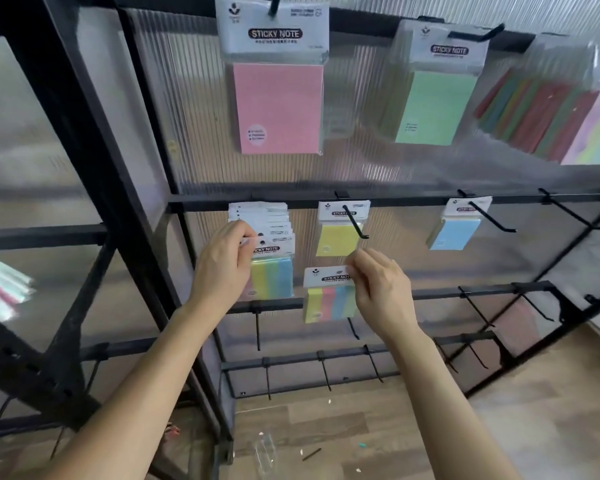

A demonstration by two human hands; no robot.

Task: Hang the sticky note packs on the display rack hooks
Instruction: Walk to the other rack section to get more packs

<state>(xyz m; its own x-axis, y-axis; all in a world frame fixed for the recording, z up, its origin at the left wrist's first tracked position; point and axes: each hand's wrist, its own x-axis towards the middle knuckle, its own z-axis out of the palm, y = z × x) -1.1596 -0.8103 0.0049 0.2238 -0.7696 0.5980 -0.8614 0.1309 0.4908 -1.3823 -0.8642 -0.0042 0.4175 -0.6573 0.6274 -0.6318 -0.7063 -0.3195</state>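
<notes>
Pastel-striped sticky note pack hung free in the air from the right hand, below the yellow pack and just under the upturned tip of that pack's black hook; it was not yet on any hook. Thumb and forefinger pinched the upper right corner of its white header card, a grip that probably kept the centre of the card uncovered and let the block dangle plumb for threading. The remaining fingers were loosely curled, and the forearm rose from the lower right. The left hand reached up from the lower left and pinched the header card of the front striped pack in a bunch of like packs hanging at the left end of the middle rail, probably to steady or square the bunch; its hook was hidden behind the cards. Single blue, pink and green packs occupied other hooks of the display rack, suggesting sorting by type.
</notes>
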